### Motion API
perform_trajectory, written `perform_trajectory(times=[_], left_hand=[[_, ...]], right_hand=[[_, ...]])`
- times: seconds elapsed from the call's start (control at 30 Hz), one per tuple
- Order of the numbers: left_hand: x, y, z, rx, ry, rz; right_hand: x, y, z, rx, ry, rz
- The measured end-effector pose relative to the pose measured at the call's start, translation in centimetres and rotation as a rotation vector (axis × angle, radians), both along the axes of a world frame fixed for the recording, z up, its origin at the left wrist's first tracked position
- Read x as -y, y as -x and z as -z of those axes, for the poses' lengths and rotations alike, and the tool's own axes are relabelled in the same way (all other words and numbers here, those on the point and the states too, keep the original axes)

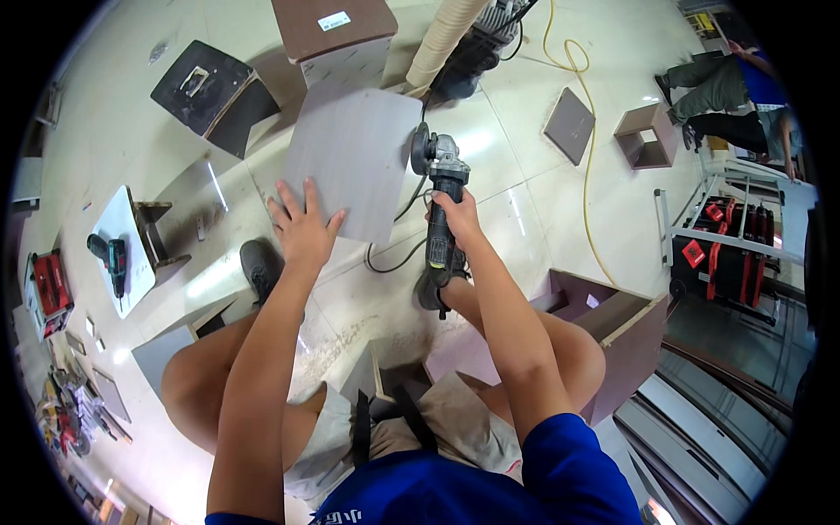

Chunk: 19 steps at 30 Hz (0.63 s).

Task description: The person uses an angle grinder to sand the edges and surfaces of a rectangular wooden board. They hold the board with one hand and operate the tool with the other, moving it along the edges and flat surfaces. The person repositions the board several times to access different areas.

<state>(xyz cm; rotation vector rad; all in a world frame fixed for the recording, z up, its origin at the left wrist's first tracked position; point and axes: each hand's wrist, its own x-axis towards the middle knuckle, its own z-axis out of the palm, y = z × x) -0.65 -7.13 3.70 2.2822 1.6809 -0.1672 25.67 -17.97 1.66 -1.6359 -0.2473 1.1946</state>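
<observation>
My right hand [458,215] is wrapped round the black body of an angle grinder [448,171]. The grinder's disc stands on edge at the right side of a grey wood-grain board [354,140], touching it or very close. My left hand [306,223] lies on the near left part of this board with its fingers spread. The board's far end rests against or on a brown box-like stool [337,26]; the exact contact is hidden. From the grinder a black cord runs down and loops on the floor.
A black-topped stool [197,83] stands far left. On a white-topped stool [131,236] lies a cordless drill [115,262]. At the back are a machine with a beige hose [442,39], a yellow hose [588,192], a brown panel [570,127] and an open box [647,137]. People stand far right.
</observation>
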Motion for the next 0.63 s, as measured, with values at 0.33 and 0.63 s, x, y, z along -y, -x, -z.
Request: perform_trajectory(times=[0.33,0.63], left_hand=[[0.0,-0.1,-0.2,-0.005,0.002,0.012],[-0.1,-0.1,-0.6,-0.004,0.029,0.014]], right_hand=[[-3.4,-1.9,0.5,0.067,-0.010,0.001],[-1.9,-1.5,1.1,0.047,-0.007,-0.057]])
